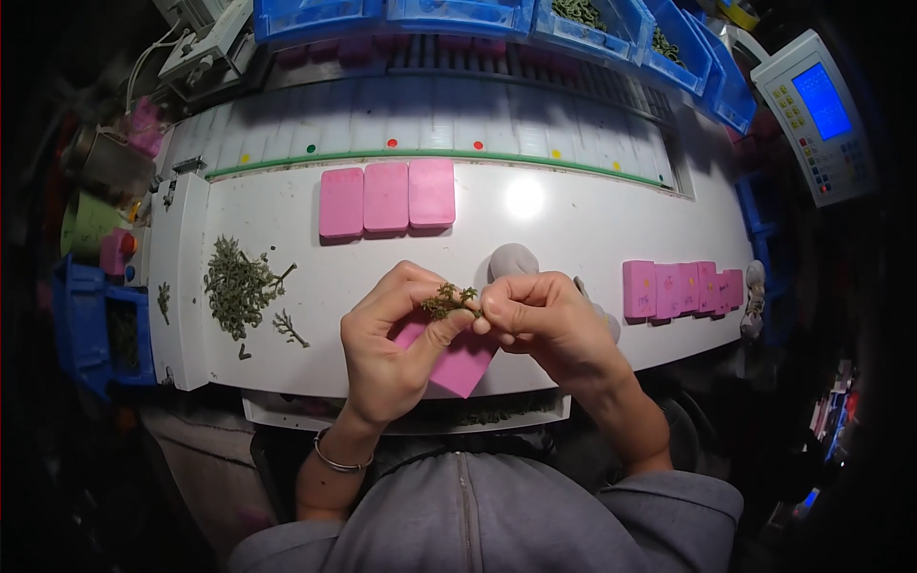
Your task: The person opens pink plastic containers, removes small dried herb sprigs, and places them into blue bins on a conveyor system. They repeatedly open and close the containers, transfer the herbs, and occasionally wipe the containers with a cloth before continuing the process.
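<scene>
In the head view, with clock directions taken from the hands, the left hand (392, 353) is curled, thumb and fingers closed around a green sprig (441, 304) and against a pink block (466, 371) just below it, toward 5 o'clock. The right hand (549, 315) has thumb and forefinger pinched together over the sprig's right end; what lies between those tips is hidden.

The sprig is knobbly and branching. The block is matte, flat-faced and square-cornered. Both are held over a smooth, glossy white surface (573, 224). At 9 o'clock lies a loose pile (239, 291) of similar twiggy green pieces. Three round-cornered pink blocks (386, 197) stand side by side at 11 o'clock, and a staggered row of pink blocks (669, 289) at 3. A rounded, dull grey lump (513, 260) sits at 2 o'clock, just beside the right hand.
</scene>
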Tool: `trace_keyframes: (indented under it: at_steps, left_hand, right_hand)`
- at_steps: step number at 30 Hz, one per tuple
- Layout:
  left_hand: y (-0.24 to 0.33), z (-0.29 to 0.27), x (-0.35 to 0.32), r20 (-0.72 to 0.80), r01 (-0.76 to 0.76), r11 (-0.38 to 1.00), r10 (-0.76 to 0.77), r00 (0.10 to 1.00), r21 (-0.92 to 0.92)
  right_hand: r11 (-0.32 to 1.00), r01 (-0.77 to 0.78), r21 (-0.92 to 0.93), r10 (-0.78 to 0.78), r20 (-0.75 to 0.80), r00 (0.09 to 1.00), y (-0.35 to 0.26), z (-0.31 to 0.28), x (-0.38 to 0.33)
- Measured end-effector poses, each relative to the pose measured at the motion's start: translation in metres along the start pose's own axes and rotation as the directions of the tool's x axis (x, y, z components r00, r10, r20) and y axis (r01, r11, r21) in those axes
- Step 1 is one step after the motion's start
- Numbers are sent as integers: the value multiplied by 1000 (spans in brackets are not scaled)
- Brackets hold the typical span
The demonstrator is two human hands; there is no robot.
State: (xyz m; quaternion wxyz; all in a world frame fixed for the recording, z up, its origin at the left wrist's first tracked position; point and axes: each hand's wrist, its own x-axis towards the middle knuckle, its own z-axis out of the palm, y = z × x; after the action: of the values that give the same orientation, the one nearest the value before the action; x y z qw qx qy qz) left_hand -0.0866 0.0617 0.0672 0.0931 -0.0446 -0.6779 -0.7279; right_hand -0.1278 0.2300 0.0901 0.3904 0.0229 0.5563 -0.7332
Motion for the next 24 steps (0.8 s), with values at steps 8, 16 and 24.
trace_keyframes:
  at_steps: [8, 16, 24]
  left_hand:
    - [-4, 3, -2, -64, 86, 995, -84, 994, 41]
    - [-11, -10, -8, -143, 265, 964, -267, 953, -33]
    - [-28, -27, -23, -186, 347, 916, -383, 905, -201]
  right_hand:
    - [896, 338, -287, -390, -149, 908, 14, 15, -6]
    - [922, 313, -229, -302, 84, 950, -18, -8, -3]
    - [772, 287, -567, -449, -168, 878, -20, -52, 27]
